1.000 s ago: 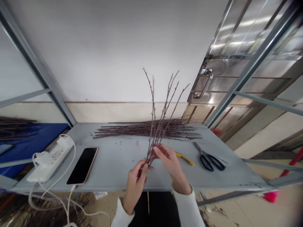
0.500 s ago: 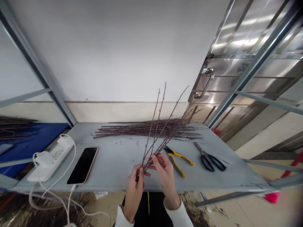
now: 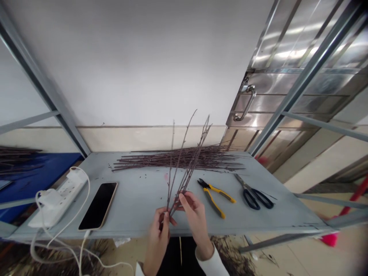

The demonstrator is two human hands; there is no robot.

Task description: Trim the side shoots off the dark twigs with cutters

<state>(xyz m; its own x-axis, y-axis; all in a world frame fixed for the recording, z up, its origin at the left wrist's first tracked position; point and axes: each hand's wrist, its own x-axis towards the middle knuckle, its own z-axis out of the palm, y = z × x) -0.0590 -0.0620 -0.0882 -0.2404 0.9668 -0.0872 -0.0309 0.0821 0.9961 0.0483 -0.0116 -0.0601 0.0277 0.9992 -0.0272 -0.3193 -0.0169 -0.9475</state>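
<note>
A small bunch of thin brown twigs [image 3: 184, 168] stands upright above the front of a grey table [image 3: 138, 199]. My left hand [image 3: 159, 235] pinches the twigs' lower ends. My right hand [image 3: 194, 214] curls round the stems just above it. Behind the hands, a long pile of the same twigs [image 3: 178, 159] lies across the back of the table. Yellow-handled pliers [image 3: 214, 193] lie just right of my right hand.
Black scissors [image 3: 254, 193] lie right of the pliers. A phone [image 3: 99, 205] on a cable and a white power strip [image 3: 57, 197] sit at the left. Metal frame posts [image 3: 299, 80] flank the table. Twig scraps litter the floor below.
The bunch has tilted back from leaning right to nearly upright and drawn together. Both hands have dropped a little toward the table's front edge.
</note>
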